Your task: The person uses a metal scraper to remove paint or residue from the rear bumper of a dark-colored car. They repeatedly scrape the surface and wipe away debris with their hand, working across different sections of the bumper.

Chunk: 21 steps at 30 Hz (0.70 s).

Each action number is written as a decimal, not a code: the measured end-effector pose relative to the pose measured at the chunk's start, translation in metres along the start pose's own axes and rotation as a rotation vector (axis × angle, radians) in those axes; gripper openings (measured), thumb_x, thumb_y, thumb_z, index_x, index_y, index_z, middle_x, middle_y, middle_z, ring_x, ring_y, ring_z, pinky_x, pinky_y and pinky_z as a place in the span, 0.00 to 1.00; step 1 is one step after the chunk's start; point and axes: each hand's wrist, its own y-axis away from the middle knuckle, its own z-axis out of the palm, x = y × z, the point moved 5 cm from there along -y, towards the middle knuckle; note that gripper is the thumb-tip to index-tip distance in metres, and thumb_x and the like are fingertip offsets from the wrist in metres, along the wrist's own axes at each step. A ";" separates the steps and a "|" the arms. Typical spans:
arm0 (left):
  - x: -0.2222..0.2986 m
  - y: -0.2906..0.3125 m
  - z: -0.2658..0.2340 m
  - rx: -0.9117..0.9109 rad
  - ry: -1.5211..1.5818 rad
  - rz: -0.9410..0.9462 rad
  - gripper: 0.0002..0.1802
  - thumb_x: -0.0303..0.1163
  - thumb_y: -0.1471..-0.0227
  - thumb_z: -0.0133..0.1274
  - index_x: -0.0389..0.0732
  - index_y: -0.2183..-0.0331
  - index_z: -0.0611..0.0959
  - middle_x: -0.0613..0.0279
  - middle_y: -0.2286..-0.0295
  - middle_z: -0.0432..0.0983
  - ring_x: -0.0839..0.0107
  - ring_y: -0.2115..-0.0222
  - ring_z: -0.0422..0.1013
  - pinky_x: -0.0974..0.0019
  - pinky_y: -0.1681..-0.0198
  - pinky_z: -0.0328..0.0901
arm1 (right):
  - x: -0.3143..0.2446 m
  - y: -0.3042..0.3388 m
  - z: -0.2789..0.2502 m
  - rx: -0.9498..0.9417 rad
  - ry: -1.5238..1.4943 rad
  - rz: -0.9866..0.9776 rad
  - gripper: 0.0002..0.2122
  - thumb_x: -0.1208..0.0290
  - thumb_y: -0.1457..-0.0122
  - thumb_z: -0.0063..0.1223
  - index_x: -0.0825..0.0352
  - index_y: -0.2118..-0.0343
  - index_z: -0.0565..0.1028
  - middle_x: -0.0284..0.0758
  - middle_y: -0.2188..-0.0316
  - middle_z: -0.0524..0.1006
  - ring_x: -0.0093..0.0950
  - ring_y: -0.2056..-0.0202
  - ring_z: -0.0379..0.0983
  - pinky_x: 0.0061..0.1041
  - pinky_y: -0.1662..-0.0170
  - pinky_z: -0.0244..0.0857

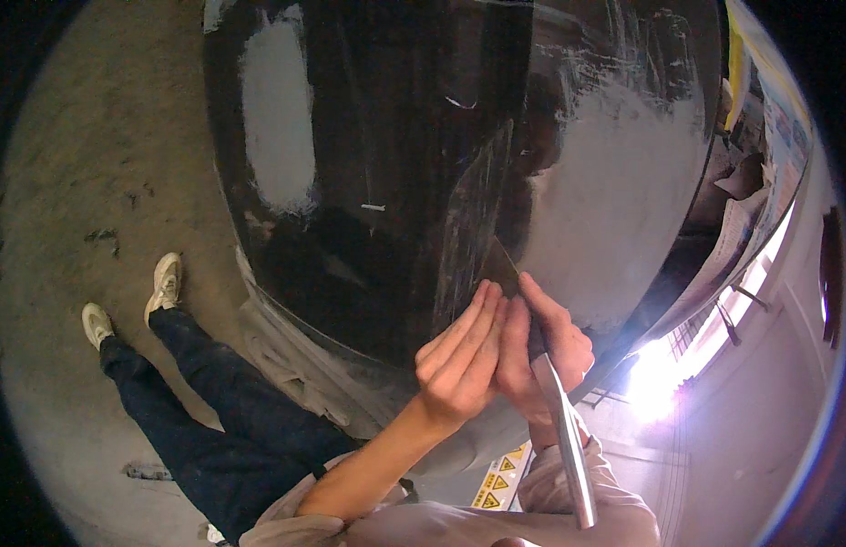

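Observation:
A dark, curved car body panel (386, 137) fills the middle. It has a long grey filler patch (279, 109) on its left and a broad grey filler area (623, 191) on its right. My right hand (546, 342) is closed around a slim tool with a silvery metal handle (569, 447); its thin tip or blade, seen nearly edge-on, points up toward the panel. Its exact kind is hard to tell. My left hand (459, 351) lies beside the right, its fingers straight and close together, fingertips at the panel by a scuffed, scratched strip (473, 219).
Masking paper (778, 155) hangs along the panel's right edge, over an opening. Bright light (660, 378) glares at the lower right. A yellow warning label (500, 479) shows beneath my arms. My legs and light shoes (168, 283) stand on the dusty floor (104, 182) at left.

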 end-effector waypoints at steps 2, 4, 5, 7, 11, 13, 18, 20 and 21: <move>-0.001 -0.007 0.002 -0.009 -0.013 0.021 0.16 0.19 0.47 0.60 0.20 0.56 0.85 0.31 0.53 0.81 0.41 0.49 0.79 0.54 0.50 0.78 | -0.003 -0.008 -0.001 0.035 -0.024 -0.032 0.12 0.81 0.40 0.63 0.70 0.53 0.83 0.45 0.67 0.87 0.29 0.66 0.86 0.25 0.61 0.77; -0.005 -0.017 0.004 0.001 -0.026 0.044 0.16 0.20 0.47 0.60 0.20 0.57 0.85 0.31 0.53 0.81 0.41 0.49 0.79 0.54 0.51 0.78 | 0.000 -0.018 0.000 0.019 0.002 0.024 0.12 0.80 0.39 0.63 0.70 0.53 0.83 0.45 0.67 0.87 0.27 0.66 0.86 0.24 0.61 0.77; -0.006 -0.022 0.004 0.004 -0.032 0.055 0.16 0.20 0.47 0.60 0.20 0.57 0.85 0.31 0.53 0.81 0.41 0.49 0.79 0.55 0.51 0.78 | 0.001 -0.022 0.000 0.012 0.006 0.054 0.12 0.80 0.39 0.63 0.70 0.53 0.83 0.44 0.67 0.87 0.26 0.65 0.86 0.24 0.61 0.76; -0.005 -0.026 0.002 0.031 -0.025 0.066 0.16 0.20 0.47 0.60 0.20 0.57 0.85 0.32 0.53 0.81 0.41 0.49 0.79 0.55 0.51 0.78 | 0.003 -0.026 -0.001 -0.022 -0.009 0.085 0.12 0.80 0.39 0.63 0.70 0.53 0.83 0.44 0.67 0.87 0.25 0.65 0.85 0.23 0.61 0.76; 0.004 -0.018 -0.001 0.005 0.013 0.017 0.17 0.18 0.49 0.61 0.21 0.57 0.85 0.33 0.52 0.81 0.41 0.48 0.79 0.55 0.49 0.77 | -0.002 -0.019 -0.008 -0.017 0.008 -0.004 0.11 0.81 0.40 0.62 0.70 0.53 0.83 0.43 0.69 0.86 0.25 0.69 0.85 0.23 0.63 0.76; 0.010 -0.009 -0.003 0.027 0.018 0.043 0.16 0.18 0.50 0.62 0.21 0.57 0.86 0.33 0.52 0.81 0.42 0.47 0.78 0.54 0.47 0.76 | -0.005 -0.011 -0.012 0.008 0.013 -0.066 0.11 0.82 0.41 0.62 0.71 0.54 0.83 0.44 0.69 0.86 0.26 0.70 0.85 0.24 0.64 0.76; 0.005 0.001 0.001 0.008 0.048 -0.031 0.16 0.16 0.50 0.62 0.21 0.58 0.86 0.33 0.52 0.81 0.43 0.48 0.79 0.53 0.48 0.77 | 0.004 -0.003 -0.009 -0.007 -0.007 -0.068 0.12 0.83 0.42 0.63 0.72 0.55 0.83 0.45 0.70 0.86 0.27 0.71 0.85 0.24 0.65 0.76; 0.003 0.001 0.001 0.010 0.035 -0.029 0.16 0.16 0.50 0.62 0.21 0.58 0.86 0.33 0.52 0.81 0.43 0.48 0.79 0.53 0.48 0.77 | 0.005 -0.004 -0.006 -0.020 0.003 -0.089 0.12 0.83 0.43 0.64 0.72 0.54 0.83 0.45 0.70 0.86 0.28 0.72 0.85 0.24 0.66 0.76; 0.002 0.000 0.002 0.007 0.035 -0.031 0.16 0.16 0.50 0.62 0.20 0.58 0.86 0.33 0.52 0.81 0.43 0.48 0.79 0.53 0.48 0.77 | 0.005 -0.004 -0.006 -0.017 -0.008 -0.094 0.12 0.82 0.43 0.64 0.72 0.54 0.83 0.45 0.70 0.86 0.29 0.71 0.85 0.25 0.66 0.76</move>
